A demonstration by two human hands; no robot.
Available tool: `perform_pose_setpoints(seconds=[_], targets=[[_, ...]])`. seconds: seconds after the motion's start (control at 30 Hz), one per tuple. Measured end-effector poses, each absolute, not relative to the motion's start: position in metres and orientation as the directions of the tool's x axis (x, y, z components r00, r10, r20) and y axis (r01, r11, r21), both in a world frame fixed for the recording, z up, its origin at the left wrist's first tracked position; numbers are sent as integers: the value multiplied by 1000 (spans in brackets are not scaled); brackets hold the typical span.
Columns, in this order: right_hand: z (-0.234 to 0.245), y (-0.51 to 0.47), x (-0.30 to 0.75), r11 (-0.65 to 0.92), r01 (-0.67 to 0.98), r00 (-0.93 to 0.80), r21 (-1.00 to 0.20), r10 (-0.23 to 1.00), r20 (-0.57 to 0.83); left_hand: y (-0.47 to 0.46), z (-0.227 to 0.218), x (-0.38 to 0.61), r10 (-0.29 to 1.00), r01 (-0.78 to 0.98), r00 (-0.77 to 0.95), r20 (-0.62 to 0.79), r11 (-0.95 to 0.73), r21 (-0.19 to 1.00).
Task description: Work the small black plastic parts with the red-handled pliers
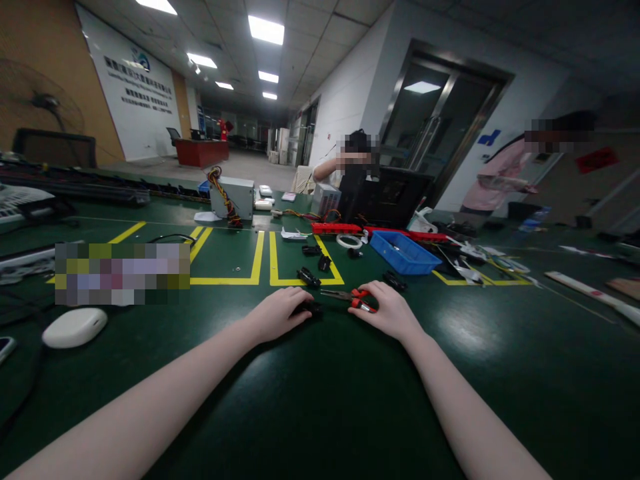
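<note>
My left hand (278, 312) rests on the green table (320, 400) with its fingers curled over a small black part (309, 308). My right hand (389, 308) lies a little to the right, fingers closed around the red handles of a pair of pliers (350, 297) whose jaws point left. Several more small black parts (309, 277) lie just beyond, inside and near the yellow floor-tape squares (260, 263).
A blue tray (404, 253) and red strips (336, 228) sit behind the hands. A white oval device (75, 327) lies at the left. A grey power supply with coloured wires (230, 197) stands further back. Two other people stand at the far side, by a black computer case (387, 197).
</note>
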State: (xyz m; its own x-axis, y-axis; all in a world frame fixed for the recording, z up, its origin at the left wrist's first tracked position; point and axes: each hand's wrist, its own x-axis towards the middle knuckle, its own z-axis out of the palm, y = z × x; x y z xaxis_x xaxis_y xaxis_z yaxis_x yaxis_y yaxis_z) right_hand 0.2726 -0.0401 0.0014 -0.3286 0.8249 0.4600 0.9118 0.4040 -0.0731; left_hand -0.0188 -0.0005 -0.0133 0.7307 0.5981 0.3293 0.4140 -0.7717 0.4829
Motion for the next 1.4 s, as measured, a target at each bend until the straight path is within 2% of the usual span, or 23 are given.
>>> perform_pose_setpoints(seconds=[0.17,0.43,1.4], targets=[[-1,-39,266,429,902,-368,-46,822,435,2,-14,-21,614,375,717,330,-738,561],[3,-45,261,431,902,-369,-13,786,496,6,-14,-23,619,312,719,317,-695,648],[3,-47,250,489,872,-421,-16,767,484,9,-17,-23,623,277,708,332,-678,681]])
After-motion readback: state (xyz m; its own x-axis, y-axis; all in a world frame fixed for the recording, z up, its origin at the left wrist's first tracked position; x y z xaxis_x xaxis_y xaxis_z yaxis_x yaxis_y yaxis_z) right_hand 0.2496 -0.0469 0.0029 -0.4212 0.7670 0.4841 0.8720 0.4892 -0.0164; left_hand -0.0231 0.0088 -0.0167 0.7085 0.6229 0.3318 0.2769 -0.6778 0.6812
